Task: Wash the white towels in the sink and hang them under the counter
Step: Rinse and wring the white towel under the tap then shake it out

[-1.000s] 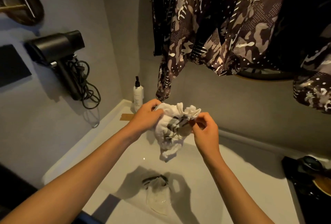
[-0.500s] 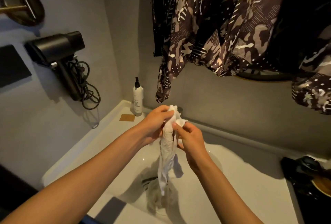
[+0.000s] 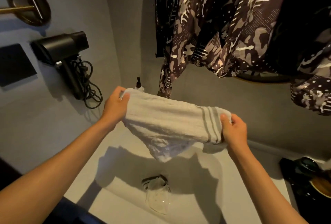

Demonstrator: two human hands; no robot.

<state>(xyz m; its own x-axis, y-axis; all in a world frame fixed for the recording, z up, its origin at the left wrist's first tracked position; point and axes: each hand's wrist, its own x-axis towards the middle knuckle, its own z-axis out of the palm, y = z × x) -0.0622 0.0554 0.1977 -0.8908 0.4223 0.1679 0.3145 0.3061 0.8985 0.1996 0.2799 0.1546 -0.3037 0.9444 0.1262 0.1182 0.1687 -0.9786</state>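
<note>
White sink (image 3: 206, 197) below; both hands stretch white towel (image 3: 168, 123) above.

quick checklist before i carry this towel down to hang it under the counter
1. Left hand grip on the towel: ok, thumb over one end.
2. Right hand grip: ok, closed on the striped end.
3. Towel spread out: ok, stretched between both hands, middle sagging.
4. Towel clear of the sink: ok, held above the basin.
5. Wrung enough, no dripping: cannot tell.
6. Hanging spot under the counter: cannot tell, out of view.
7. Basin emptied: not ok, something crumpled lies over the drain.
</note>
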